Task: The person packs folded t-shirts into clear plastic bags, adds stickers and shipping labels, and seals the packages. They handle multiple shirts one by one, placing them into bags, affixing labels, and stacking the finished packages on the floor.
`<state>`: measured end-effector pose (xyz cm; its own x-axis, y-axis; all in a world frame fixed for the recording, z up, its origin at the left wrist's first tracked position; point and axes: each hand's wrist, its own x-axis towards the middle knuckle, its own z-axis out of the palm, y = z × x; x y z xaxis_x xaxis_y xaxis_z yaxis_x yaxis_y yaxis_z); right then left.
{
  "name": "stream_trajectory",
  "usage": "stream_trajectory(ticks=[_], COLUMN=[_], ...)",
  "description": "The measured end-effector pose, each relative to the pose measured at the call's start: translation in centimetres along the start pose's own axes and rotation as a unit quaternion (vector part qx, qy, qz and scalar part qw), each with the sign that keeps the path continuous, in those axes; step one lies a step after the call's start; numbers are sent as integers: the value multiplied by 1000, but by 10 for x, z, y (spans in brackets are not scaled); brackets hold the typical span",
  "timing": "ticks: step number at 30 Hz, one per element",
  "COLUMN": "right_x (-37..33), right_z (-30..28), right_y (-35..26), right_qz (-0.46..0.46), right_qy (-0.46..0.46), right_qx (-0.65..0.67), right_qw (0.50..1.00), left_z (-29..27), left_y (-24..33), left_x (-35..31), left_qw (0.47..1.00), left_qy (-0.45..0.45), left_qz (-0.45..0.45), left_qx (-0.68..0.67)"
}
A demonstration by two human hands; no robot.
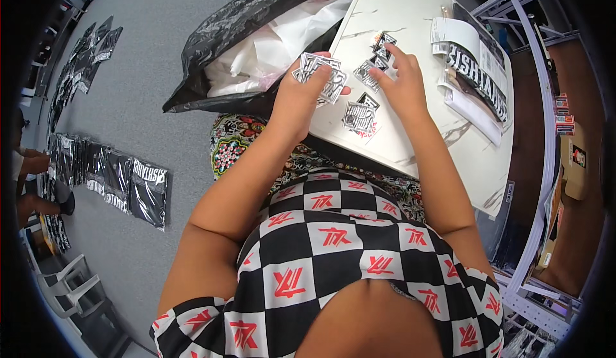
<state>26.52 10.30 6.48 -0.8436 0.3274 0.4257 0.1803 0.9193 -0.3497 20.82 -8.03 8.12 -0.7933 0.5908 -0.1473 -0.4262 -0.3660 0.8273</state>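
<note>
My left hand (pixel 296 95) is closed on a fanned stack of small black-and-white printed cards (pixel 328 83), its thumb lying on top. To the right, my right hand (pixel 405 83) hovers low over the white marble-patterned table (pixel 401 5), fingers apart. Its fingertips are at a few loose cards (pixel 364 76) of the same look; whether they touch them I cannot tell. Another card pile (pixel 359 118) lies nearer me on the tabletop, with a little red marking beside it.
A large black plastic bag (pixel 212 43) with white sheeting (pixel 282 43) stands open left of the table. Black-and-white packages (pixel 478 76) lie at the table's right. Several plastic-wrapped black packs (pixel 149 191) line the floor, near another person's leg (pixel 38 205). A metal rack (pixel 545 88) stands right.
</note>
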Motion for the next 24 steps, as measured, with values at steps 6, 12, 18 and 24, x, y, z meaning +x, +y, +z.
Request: stream_trajectory(ticks=[6, 12, 18, 24], right_x=[5, 48, 9, -78], right_z=[-14, 1, -54, -116], right_y=[-43, 32, 20, 50], right_qz=[105, 160, -51, 27], right_qy=[-170, -52, 21, -7], right_qx=[422, 270, 273, 258], right_qw=[884, 948, 960, 966], left_z=[8, 26, 61, 145], left_y=[-12, -5, -22, -62], left_x=[18, 21, 11, -9], left_qw=[996, 1000, 992, 958], left_qy=[3, -18, -100, -138], left_qz=[66, 10, -77, -253], left_qx=[58, 13, 14, -3])
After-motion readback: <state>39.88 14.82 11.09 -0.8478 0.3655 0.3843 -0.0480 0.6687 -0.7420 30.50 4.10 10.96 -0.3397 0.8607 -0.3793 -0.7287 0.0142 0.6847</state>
